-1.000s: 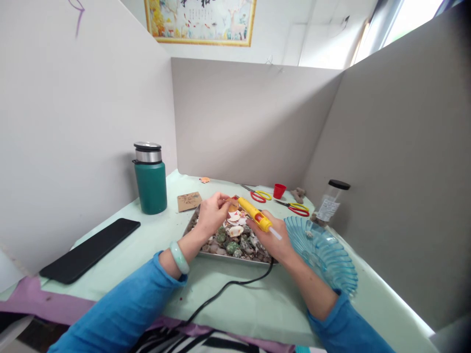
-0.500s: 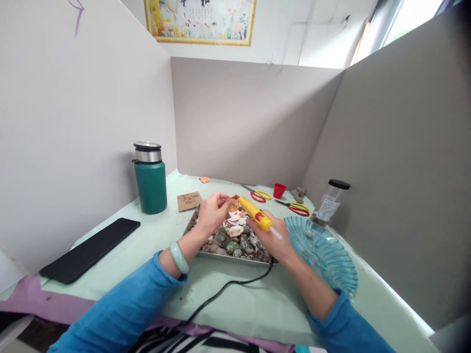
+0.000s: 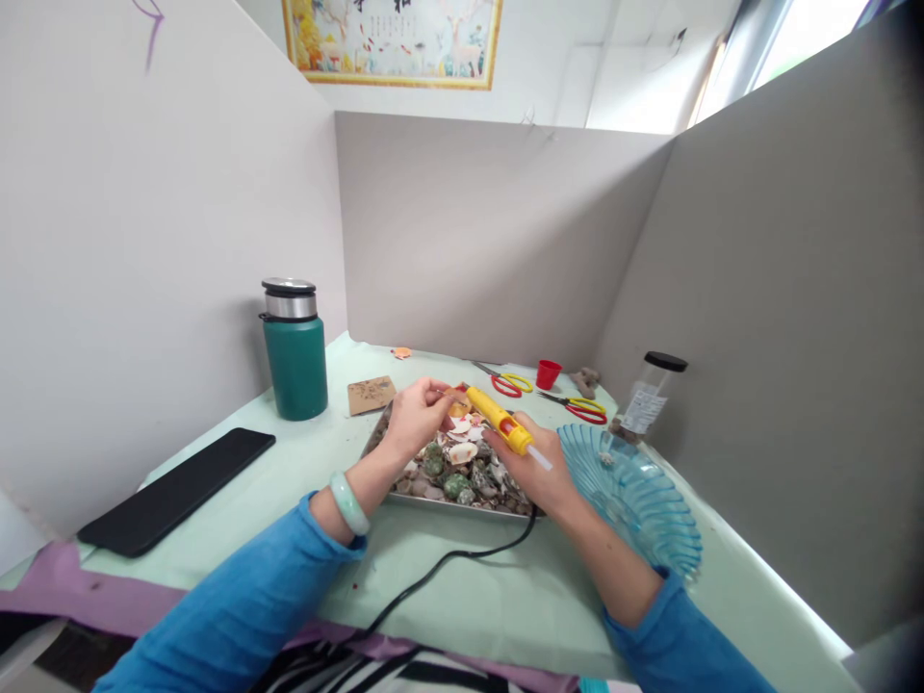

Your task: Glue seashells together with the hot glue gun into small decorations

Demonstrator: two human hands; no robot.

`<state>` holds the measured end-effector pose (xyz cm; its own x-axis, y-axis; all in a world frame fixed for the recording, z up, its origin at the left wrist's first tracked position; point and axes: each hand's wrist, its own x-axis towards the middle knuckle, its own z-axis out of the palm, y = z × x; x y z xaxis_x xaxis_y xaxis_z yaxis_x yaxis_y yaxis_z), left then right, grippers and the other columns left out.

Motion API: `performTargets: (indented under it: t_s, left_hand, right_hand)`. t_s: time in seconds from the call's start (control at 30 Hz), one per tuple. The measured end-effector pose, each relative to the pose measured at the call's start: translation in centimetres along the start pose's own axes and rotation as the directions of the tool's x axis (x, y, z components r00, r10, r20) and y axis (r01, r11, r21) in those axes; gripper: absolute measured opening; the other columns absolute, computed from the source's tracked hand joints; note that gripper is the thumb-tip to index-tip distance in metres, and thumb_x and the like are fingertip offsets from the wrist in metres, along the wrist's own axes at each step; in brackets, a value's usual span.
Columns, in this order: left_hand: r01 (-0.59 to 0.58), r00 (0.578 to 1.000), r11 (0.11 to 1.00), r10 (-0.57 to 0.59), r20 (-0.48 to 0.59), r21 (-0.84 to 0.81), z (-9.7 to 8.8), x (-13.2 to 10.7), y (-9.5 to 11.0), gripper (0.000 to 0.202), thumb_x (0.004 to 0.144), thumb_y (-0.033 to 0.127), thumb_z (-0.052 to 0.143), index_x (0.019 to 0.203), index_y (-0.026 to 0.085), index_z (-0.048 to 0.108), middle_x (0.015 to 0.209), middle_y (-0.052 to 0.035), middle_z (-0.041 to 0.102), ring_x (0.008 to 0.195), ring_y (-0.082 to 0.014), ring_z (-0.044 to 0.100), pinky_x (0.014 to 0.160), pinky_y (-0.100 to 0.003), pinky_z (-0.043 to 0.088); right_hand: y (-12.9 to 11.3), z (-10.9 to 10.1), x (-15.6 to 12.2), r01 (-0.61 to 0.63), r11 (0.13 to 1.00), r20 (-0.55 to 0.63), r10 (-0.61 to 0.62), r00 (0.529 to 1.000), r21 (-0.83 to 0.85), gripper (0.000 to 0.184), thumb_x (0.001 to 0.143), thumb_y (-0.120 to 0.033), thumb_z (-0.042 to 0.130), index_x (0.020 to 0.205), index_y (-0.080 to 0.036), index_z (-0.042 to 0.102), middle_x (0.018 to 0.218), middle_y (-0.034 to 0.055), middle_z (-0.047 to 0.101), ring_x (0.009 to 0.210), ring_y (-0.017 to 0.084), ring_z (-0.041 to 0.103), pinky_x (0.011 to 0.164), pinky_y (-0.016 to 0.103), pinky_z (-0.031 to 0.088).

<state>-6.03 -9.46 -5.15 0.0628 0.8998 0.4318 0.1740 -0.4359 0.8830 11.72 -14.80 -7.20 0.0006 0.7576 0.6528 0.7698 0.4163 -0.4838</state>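
My right hand (image 3: 532, 465) grips a yellow hot glue gun (image 3: 498, 419), a whitish glue stick poking out of its back end. The gun's front points away to the upper left, close to the fingertips of my left hand (image 3: 420, 416). Those fingers pinch a small orange-brown piece, perhaps a shell, partly covered by the fingers and too small to make out fully. Beneath both hands lies a metal tray (image 3: 451, 509) of shells and stones. Green-and-white shells (image 3: 456, 484) fill its near side, with paler, flatter shells (image 3: 463, 450) heaped behind.
A blue glass plate (image 3: 650, 510) sits right of the tray. Behind are two pairs of scissors (image 3: 509, 383), a red cup (image 3: 549, 374) and a black-lidded jar (image 3: 648, 395). Leftward stand a green bottle (image 3: 295, 366), a brown card (image 3: 371, 395) and a black flat case (image 3: 180, 491). A black cord (image 3: 433, 568) crosses the front.
Hardly anything differs. Both hands hold almost the same place over the tray, with only a slight shift of the left fingers and the glue gun.
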Motion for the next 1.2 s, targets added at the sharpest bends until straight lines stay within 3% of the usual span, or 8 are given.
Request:
performTargets:
  t_s: [0.7,0.93,1.2]
  left_hand:
    - [-0.053,0.998,0.998,0.054,-0.025,0.042,0.13,0.08,-0.48,0.021,0.074,0.037,0.060,0.082,0.018,0.057,0.057,0.0008,0.064,0.044,-0.0124,0.059,0.041,-0.018,0.040]
    - [0.029,0.999,0.998,-0.031,-0.038,-0.048,-0.27,0.53,-0.80,0.026,0.072,0.036,0.062,0.088,0.016,0.055,0.051,0.0009,0.062,0.045,-0.0138,0.060,0.043,-0.020,0.045]
    - [0.024,0.996,0.996,-0.032,-0.087,-0.088,-0.28,0.48,-0.21,0.026,0.070,0.035,0.064,0.085,0.016,0.055,0.052,0.0015,0.062,0.045,-0.0136,0.060,0.043,-0.021,0.047]
  right_hand:
    - [-0.12,-0.05,-0.02,0.012,1.000,0.010,-0.012,1.000,0.001,0.036,0.079,-0.050,0.051,0.063,-0.022,0.035,0.050,-0.0051,0.044,0.044,0.011,0.041,0.046,0.022,0.030]
    - [-0.01,0.00,0.05,-0.027,1.000,-0.024,0.027,0.999,0.003,0.034,0.079,-0.049,0.050,0.063,-0.023,0.037,0.050,-0.0045,0.046,0.045,0.012,0.044,0.047,0.023,0.030]
    - [0.12,0.07,0.09,-0.009,1.000,-0.023,0.008,1.000,-0.029,0.035,0.078,-0.049,0.052,0.062,-0.022,0.036,0.051,-0.0041,0.047,0.046,0.012,0.043,0.047,0.023,0.030]
